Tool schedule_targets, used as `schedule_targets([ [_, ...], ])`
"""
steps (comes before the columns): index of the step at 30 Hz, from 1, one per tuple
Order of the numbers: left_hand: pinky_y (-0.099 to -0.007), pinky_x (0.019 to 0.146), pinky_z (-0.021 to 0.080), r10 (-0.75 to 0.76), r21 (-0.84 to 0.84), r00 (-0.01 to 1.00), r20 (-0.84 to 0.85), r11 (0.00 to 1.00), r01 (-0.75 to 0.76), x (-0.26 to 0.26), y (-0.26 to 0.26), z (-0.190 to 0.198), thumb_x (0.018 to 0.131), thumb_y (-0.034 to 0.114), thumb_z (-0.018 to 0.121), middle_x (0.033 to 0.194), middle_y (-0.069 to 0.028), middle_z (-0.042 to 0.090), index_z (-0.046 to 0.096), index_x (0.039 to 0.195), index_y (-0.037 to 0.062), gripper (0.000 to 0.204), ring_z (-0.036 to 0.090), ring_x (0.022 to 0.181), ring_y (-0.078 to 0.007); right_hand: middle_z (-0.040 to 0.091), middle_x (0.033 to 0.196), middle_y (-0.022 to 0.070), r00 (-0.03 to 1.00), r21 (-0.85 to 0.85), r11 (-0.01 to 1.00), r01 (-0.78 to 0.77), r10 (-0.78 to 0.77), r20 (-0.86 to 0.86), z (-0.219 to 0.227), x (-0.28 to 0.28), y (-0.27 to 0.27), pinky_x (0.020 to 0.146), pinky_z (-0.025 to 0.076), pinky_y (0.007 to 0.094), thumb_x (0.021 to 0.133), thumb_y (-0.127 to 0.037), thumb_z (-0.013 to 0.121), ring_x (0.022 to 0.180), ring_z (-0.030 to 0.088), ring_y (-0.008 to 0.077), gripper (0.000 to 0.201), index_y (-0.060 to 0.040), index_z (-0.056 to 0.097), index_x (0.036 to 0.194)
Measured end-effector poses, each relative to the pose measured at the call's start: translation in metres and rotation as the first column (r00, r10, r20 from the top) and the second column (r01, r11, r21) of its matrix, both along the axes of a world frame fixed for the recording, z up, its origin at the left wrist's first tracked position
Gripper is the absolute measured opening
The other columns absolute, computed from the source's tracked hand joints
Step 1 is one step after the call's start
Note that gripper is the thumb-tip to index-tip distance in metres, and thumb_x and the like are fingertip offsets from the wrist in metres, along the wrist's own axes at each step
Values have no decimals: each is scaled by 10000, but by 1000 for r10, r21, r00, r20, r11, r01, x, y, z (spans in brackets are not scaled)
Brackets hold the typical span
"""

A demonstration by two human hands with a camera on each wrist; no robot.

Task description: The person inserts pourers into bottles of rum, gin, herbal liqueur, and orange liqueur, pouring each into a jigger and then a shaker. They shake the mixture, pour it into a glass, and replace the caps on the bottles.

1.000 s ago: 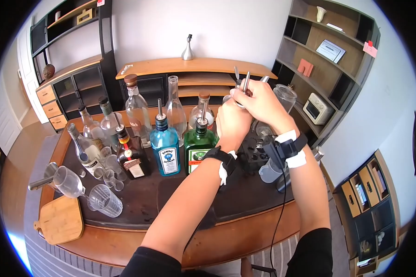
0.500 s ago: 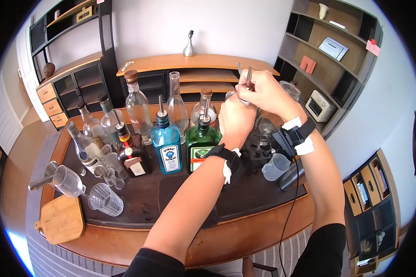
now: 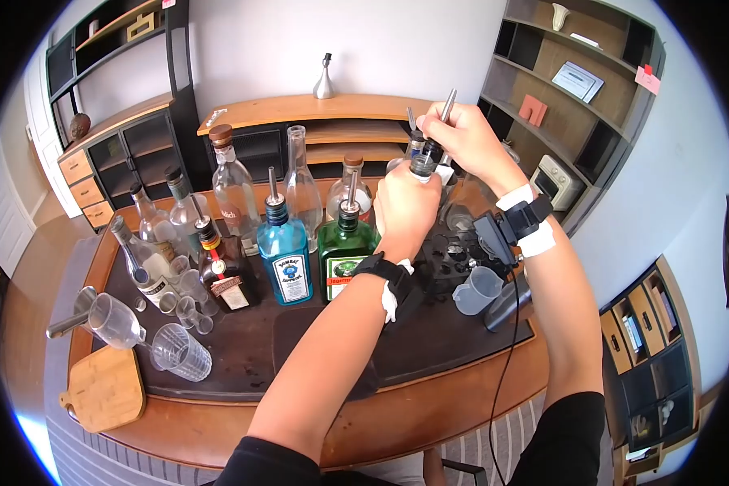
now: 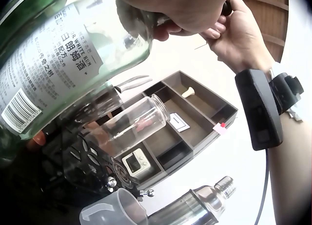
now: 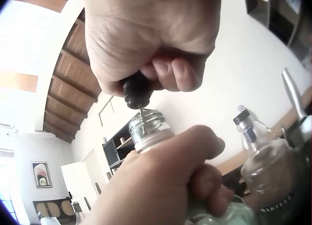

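My left hand [image 3: 409,206] grips the neck of a clear glass bottle, whose threaded mouth [image 5: 148,127] rises above the fist in the right wrist view. The bottle's white rum label [image 4: 46,69] shows in the left wrist view. Just above the mouth, my right hand [image 3: 471,144] pinches a pourer with a metal spout and a black ribbed stopper [image 5: 136,90]. A thin metal tube [image 5: 141,110] runs from the stopper down to the bottle's opening; the stopper itself is outside the neck.
Blue [image 3: 287,255] and green [image 3: 347,251] bottles with pourers stand left of my left hand, among several others. Glasses [image 3: 181,353] and a wooden board [image 3: 105,389] lie at the left. A plastic jug [image 3: 478,290], a metal shaker [image 3: 508,306] and a black rack [image 3: 449,263] are at the right.
The pourer has come up out of the bottle's neck with my right hand, and the bottle's mouth is now uncovered. My left hand still holds the neck.
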State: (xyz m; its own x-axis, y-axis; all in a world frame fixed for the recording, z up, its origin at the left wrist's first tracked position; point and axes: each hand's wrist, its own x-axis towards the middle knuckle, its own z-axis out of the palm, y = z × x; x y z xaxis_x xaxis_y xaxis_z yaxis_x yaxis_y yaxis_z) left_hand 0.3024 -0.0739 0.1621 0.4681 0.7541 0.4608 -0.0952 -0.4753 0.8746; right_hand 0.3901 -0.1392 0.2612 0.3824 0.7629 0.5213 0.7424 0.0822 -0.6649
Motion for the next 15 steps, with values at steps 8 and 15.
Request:
schedule_targets([
  [8,-502,794,553,-48,-54,997,-58,998,45,-3,0,4,847,275,680,855,-258,720,709,902,-4,286,709,877,-445,612,798,-34,983,-64,991,-116,106,-149,-4,9,-30,555,449,223,1006,-249,685,640,558,52,187,-66,647,988],
  [15,-480,753,550,-51,-34,999,-2,998,50,-3,-1,3,851,247,673,794,-248,709,706,880,-14,264,712,816,-436,688,854,-11,983,25,995,-96,98,-152,10,-1,-50,621,483,233,914,-154,790,743,630,70,200,-48,698,1056],
])
